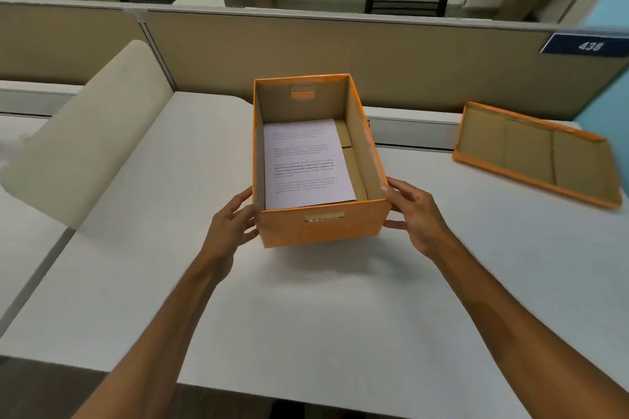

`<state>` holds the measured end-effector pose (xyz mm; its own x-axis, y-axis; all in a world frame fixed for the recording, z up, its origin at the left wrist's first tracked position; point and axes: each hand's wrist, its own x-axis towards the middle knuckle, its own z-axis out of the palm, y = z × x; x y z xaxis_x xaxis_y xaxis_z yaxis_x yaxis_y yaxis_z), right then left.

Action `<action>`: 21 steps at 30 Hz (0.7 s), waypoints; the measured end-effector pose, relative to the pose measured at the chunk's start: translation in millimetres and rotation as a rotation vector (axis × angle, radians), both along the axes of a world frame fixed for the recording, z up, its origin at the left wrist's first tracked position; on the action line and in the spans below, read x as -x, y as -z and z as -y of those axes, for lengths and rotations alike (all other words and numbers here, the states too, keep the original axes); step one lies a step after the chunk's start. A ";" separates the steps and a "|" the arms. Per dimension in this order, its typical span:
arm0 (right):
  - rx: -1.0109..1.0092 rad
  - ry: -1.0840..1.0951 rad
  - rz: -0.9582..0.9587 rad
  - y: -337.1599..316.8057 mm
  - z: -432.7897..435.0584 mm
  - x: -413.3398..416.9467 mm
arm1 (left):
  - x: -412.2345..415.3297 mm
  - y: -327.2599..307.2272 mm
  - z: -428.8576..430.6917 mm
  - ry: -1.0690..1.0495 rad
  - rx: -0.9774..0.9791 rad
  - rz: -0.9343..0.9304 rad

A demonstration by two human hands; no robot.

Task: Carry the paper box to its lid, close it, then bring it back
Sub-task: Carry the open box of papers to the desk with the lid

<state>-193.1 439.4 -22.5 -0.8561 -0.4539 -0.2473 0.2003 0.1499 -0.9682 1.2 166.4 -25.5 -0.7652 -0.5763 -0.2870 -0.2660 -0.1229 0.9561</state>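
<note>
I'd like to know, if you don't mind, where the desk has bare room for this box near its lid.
Bare desk lies between the box and the lid, and in front of the lid. The lid's far side is tight against the partition.

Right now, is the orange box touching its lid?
Apart. The head view shows the orange box between the left hand and the right hand, with bare white desk separating it from the lid, which lies off to the right.
</note>
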 end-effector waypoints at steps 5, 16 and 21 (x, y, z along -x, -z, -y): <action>0.000 0.076 0.001 -2.6 -88.4 -30.6 | -6.8 0.1 -73.6 0.054 0.010 0.002; 0.056 0.184 0.026 10.2 -190.5 -108.2 | -44.6 18.0 -162.0 0.141 -0.027 0.041; 0.060 0.214 0.033 24.7 -204.9 -142.6 | -72.3 28.3 -173.2 0.152 -0.062 0.059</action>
<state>-50.5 644.3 -47.3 -0.9262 -0.2776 -0.2553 0.2535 0.0432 -0.9664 73.4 339.6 -53.8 -0.8230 -0.4352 -0.3650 -0.3412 -0.1351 0.9302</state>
